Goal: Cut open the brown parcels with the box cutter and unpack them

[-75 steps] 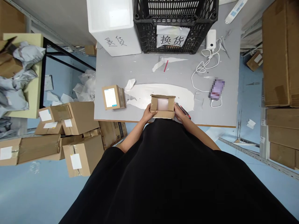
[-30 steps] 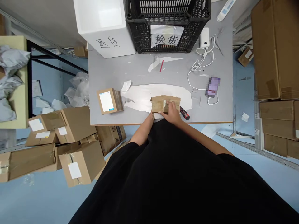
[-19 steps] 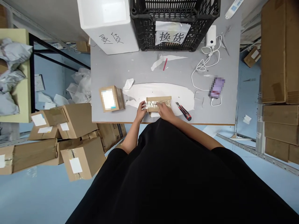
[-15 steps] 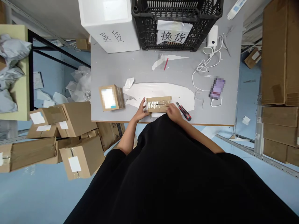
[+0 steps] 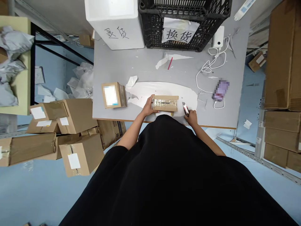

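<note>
A small cardboard box with shiny clear tape along its top lies near the table's front edge. My left hand grips its left end, thumb toward the front and fingers at the back corner. To the right of the box, my right hand is closed round a box cutter, whose tip points up and away from me. Under the box spreads a torn white sheet. Something white and flat shows at the box's front side, partly hidden by my black top.
A second cardboard box with a white label stands at left. Toward the back are a white bin and a black plastic crate. A purple phone with a white cable lies at right. Stacked cartons stand beyond the left edge.
My right hand has left the box and moved right, taking hold of the box cutter. The box has shifted slightly right with my left hand on it. The whole view has moved a little.
</note>
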The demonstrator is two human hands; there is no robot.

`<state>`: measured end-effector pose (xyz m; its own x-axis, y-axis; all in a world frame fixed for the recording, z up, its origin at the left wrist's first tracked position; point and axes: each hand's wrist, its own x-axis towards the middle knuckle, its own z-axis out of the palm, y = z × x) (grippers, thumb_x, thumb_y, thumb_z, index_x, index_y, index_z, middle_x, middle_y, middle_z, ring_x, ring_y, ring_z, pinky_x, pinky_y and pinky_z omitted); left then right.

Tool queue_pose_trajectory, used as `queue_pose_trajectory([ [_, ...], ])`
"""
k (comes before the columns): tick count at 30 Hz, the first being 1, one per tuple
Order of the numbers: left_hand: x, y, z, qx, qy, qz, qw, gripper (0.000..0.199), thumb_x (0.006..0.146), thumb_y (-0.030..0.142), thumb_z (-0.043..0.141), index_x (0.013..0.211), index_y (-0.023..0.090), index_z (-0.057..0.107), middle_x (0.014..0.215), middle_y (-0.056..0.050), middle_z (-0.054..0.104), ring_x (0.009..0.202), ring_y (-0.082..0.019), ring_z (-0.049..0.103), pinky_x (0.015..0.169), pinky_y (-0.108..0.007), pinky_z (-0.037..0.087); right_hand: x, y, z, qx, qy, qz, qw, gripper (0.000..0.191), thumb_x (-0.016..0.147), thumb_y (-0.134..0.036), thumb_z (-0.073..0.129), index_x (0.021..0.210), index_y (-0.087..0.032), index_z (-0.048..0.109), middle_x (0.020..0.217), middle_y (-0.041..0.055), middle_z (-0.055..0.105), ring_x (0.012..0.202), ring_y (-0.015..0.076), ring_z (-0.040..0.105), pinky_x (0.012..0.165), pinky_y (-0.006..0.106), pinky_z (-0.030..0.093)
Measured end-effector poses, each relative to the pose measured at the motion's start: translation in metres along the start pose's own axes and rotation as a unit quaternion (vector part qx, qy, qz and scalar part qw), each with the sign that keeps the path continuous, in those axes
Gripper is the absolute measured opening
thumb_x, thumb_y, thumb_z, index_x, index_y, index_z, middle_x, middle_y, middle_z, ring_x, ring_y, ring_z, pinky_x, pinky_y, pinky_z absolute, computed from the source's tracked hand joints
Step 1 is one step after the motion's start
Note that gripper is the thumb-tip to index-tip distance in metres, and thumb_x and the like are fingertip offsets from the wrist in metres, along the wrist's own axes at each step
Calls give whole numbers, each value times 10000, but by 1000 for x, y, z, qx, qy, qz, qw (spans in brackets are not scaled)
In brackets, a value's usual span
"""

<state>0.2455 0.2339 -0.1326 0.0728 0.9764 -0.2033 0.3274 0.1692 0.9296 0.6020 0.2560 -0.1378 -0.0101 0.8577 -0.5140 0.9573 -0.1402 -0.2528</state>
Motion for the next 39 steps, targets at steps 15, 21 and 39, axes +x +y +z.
queue_pose_trajectory([
  [15, 1, 31, -15, -8, -31, 11, 999, 1218, 535, 460, 933, 1570, 265, 319, 1641, -119, 271, 1467, -414, 316, 1178, -502, 335, -28, -144, -116, -180, -87, -288, 937, 475, 1018, -374, 371, 1484, -336, 451, 1143, 164, 677, 913, 297, 665, 817, 417, 439],
  [21, 2, 25, -14, -12, -21, 12, 1000, 1143, 535, 430, 936, 1531, 277, 396, 1626, -98, 309, 1504, -380, 260, 1228, -495, 259, -16, -179, -109, -292, -115, -366, 876, 553, 999, -211, 342, 1526, -367, 401, 1088, 169, 685, 919, 267, 663, 782, 366, 429],
  [39, 6, 14, -13, 9, -32, 34, 999, 1163, 578, 471, 914, 1563, 250, 336, 1643, -100, 281, 1535, -340, 209, 1261, -460, 198, -15, -198, -105, -311, -132, -381, 860, 547, 1006, -201, 375, 1526, -367, 418, 1159, 194, 672, 940, 290, 675, 800, 395, 429],
])
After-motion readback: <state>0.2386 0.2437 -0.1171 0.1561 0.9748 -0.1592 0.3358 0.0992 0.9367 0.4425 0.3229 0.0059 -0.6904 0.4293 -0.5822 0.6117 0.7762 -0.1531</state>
